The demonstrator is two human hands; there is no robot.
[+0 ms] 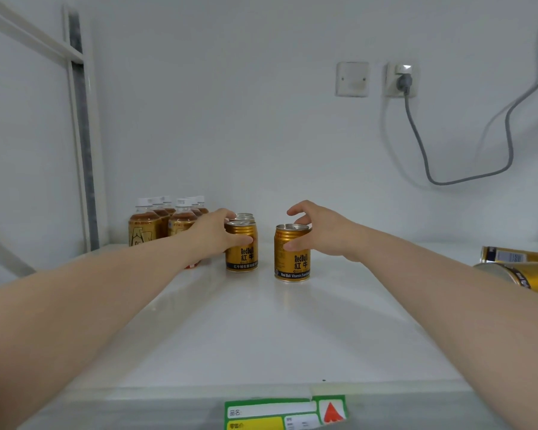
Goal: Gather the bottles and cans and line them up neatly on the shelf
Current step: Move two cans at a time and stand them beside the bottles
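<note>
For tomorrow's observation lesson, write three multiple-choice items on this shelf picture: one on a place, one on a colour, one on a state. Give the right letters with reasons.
1. Where do the bottles stand?
A. back left of the shelf
B. front right
C. on the floor

2. What colour are the cans?
A. blue
B. gold
C. green

3. How do the right-edge cans lie?
A. upright
B. stacked upright
C. on their sides

Answers: 1 A, they cluster by the left post. 2 B, the left can and middle can are gold. 3 C, their sides face up.
</note>
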